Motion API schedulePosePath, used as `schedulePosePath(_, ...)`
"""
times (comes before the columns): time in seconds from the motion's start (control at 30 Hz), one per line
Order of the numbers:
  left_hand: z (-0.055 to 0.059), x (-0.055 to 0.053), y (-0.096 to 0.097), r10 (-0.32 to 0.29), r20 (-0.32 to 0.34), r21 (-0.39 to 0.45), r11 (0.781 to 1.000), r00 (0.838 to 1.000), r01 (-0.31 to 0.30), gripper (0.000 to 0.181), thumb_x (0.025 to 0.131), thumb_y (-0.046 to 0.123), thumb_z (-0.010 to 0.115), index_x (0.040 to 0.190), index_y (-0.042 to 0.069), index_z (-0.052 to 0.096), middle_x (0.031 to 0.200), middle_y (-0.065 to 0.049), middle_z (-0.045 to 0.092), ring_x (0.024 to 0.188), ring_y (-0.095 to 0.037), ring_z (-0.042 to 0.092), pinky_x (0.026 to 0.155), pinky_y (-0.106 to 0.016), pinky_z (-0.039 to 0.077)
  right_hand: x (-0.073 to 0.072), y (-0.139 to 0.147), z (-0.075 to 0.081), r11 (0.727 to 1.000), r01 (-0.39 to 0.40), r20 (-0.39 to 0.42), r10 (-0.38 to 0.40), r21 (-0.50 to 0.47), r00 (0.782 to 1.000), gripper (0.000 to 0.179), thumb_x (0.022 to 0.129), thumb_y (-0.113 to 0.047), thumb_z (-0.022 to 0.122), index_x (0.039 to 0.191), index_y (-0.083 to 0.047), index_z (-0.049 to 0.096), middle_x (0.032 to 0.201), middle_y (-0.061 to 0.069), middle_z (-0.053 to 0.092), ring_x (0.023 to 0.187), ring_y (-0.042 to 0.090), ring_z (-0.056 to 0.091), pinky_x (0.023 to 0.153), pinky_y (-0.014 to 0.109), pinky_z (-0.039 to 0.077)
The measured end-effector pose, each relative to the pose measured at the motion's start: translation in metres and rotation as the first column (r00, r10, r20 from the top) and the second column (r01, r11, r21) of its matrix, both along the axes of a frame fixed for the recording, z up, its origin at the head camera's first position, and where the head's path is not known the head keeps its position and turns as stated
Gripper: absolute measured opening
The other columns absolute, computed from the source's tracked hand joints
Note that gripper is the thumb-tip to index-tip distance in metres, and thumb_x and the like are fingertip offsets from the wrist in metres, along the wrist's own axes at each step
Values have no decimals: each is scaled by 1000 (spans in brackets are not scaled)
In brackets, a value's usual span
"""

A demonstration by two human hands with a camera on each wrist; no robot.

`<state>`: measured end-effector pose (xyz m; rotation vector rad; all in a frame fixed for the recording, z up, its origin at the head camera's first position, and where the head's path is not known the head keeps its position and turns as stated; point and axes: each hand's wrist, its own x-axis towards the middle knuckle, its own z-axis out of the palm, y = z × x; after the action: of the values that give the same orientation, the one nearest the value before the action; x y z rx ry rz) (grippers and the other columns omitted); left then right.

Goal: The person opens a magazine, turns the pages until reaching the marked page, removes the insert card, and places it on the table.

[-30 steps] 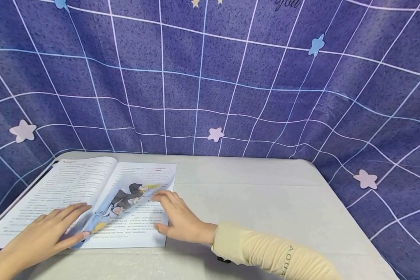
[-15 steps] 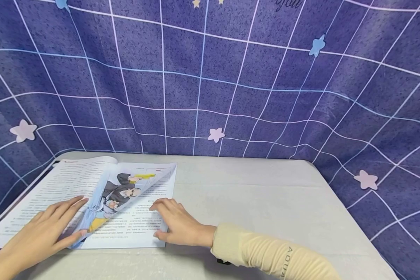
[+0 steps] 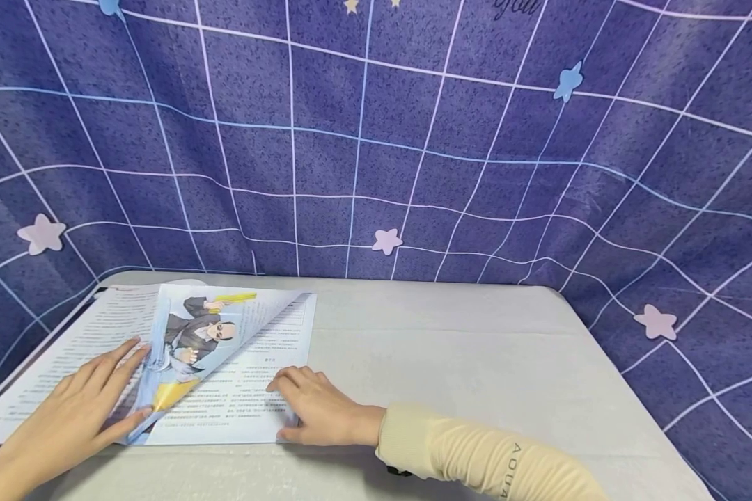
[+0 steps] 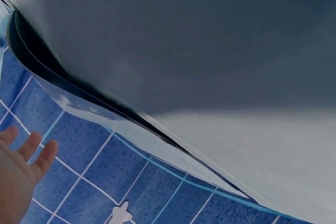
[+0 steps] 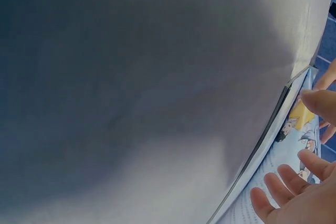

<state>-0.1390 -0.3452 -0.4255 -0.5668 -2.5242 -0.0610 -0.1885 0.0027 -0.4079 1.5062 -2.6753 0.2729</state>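
Observation:
An open book [image 3: 282, 396] lies at the table's left. One illustrated page [image 3: 207, 327] is lifted and folded leftward across the spine, its upper right corner still curling toward the right. My left hand [image 3: 78, 400] rests palm down on the left page [image 3: 100, 327], fingers stretched out, thumb against the lower part of the lifted page. My right hand [image 3: 326, 407] rests at the lower right of the text page with its fingers slightly bent, holding nothing. In the right wrist view its fingers [image 5: 278, 187] are spread above the book's edge, with the picture page behind.
The pale tablecloth [image 3: 464, 362] stretches right of the book. Behind the table hangs a purple-blue curtain [image 3: 451, 174] with grid lines and stars. A cream sleeve [image 3: 476, 449] covers the right forearm. Below the left hand, the book's dark cover edge shows in the left wrist view.
The illustrated page has swung further left over the spine, showing more of its picture. My right hand has slid a little toward the near edge; the left hand has shifted slightly left.

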Motion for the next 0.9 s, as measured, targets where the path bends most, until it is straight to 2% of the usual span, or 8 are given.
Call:
schedulePosePath(0.23,0,0,0,-26,-1,-21,999,1000,26,75,82,54,55,140,12,35,146,-15,29,111,-41,39,113,-50,11,0,-1,-2,998,-10,-19,11,56,1000,61,79,-43,66,129,-17,42,132,-2,43,118,10,43,97,23,38)
schedulePosePath(0.43,-3,0,0,-32,6,-40,999,999,32,62,85,48,55,138,21,40,147,-10,30,125,-36,33,109,-55,16,1,-1,-2,995,-12,-3,13,99,1000,61,79,-46,65,128,-18,42,132,-3,43,118,10,42,95,23,38)
schedulePosePath(0.57,-3,0,0,-39,18,-45,998,999,39,55,84,46,56,134,26,45,146,-8,32,132,-33,28,95,-59,28,1,-1,-2,993,-17,5,17,120,1000,62,79,-48,64,129,-18,42,131,-4,43,118,10,42,94,22,38)
schedulePosePath(0.67,-3,1,1,-27,22,-57,998,999,28,53,83,44,58,133,28,46,145,-6,34,132,-33,28,83,-56,33,1,-1,-2,992,-17,9,16,127,1000,62,80,-48,64,130,-18,42,132,-3,43,119,10,42,94,22,38)
schedulePosePath(0.9,-5,3,1,6,37,-46,999,999,-4,52,82,36,62,131,31,48,142,-5,37,132,-31,29,82,-54,35,1,-1,-4,990,-11,7,10,141,1000,63,79,-50,64,129,-18,43,132,-3,44,119,11,42,93,23,38)
